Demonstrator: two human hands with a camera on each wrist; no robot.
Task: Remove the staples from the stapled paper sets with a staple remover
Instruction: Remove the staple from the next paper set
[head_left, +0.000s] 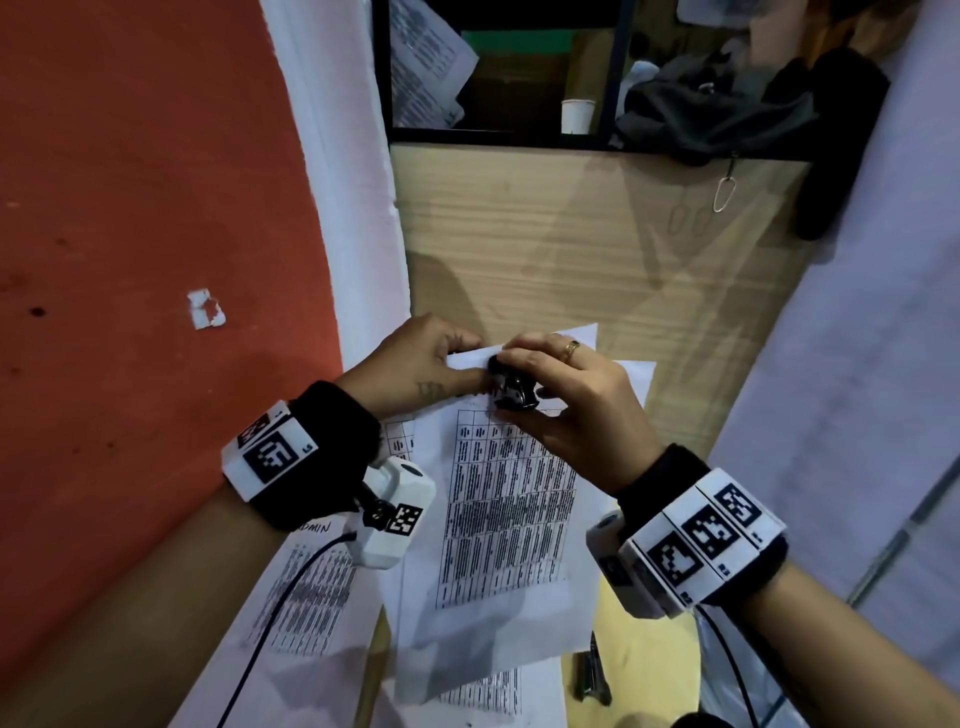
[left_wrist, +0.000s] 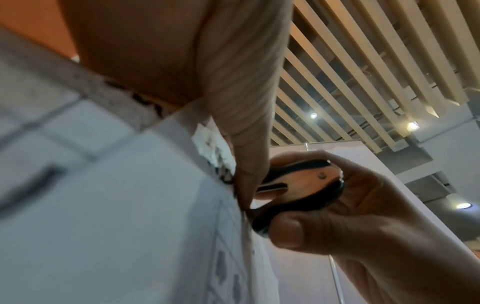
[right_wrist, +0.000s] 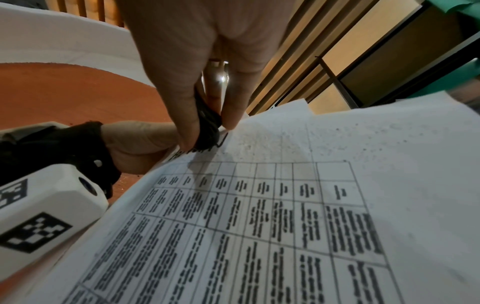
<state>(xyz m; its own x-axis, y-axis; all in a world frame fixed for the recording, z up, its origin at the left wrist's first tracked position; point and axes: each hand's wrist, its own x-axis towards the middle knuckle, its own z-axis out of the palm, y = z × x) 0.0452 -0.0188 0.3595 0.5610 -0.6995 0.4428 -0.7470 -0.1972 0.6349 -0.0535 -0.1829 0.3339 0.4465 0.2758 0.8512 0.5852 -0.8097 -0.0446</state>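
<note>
A: The staple remover (head_left: 511, 388) sits at the top-left corner of the upper paper set (head_left: 506, 519) in the head view. Why there?

B: That corner is probably where the staple is. The left hand (head_left: 421, 366) pinches the paper edge right beside the remover, likely to hold the sheets taut while the claws work. The right hand (head_left: 566, 402) curls over the remover, fingers on top and thumb beneath, squeezing it. Both wrists angle inward toward the remover, left from the left, right from below and right.

A: Is the paper set flat?

B: Its corner looks raised off the wooden desk (head_left: 545, 234); more printed sheets (head_left: 306, 587) lie underneath it, nearer the person.

A: And the left wrist view?

B: The remover (left_wrist: 298, 191) shows its metal side plate and black handles. The right hand's thumb (left_wrist: 288, 230) presses the lower handle, and other fingers wrap the upper one. A left-hand finger (left_wrist: 246, 123) comes down just left of the remover, touching the paper (left_wrist: 130, 205). The claws are hidden behind that finger, so whether they have caught the staple cannot be told.

A: The right wrist view?

B: The right hand's fingers (right_wrist: 182, 82) point downward, clamping the dark remover (right_wrist: 207, 127) against the top edge of the printed table page (right_wrist: 259, 216). Left of the remover, the left hand (right_wrist: 137, 142) grips the same edge from beneath.
</note>
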